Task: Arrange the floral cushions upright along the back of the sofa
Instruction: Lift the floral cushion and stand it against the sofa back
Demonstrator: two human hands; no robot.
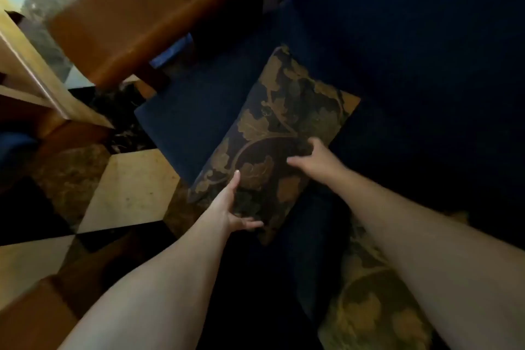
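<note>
- Left hand (231,207): fingers spread, cupping the near edge of the floral cushion (279,133).
- Right hand (314,158): fingers curled, clutching the cushion's face.
- Floral cushion: lying tilted on the dark blue sofa (196,119) seat, near the front edge.
- Second floral cushion (369,307): beneath the right forearm.

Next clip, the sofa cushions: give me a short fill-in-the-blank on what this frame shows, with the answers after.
1. The floral cushion is gripped by ____ hands.
2. The left hand holds the cushion's ____ edge.
3. The sofa fabric is dark ____.
4. A second floral cushion lies under the ____ forearm.

Answers: both; near; blue; right
</note>
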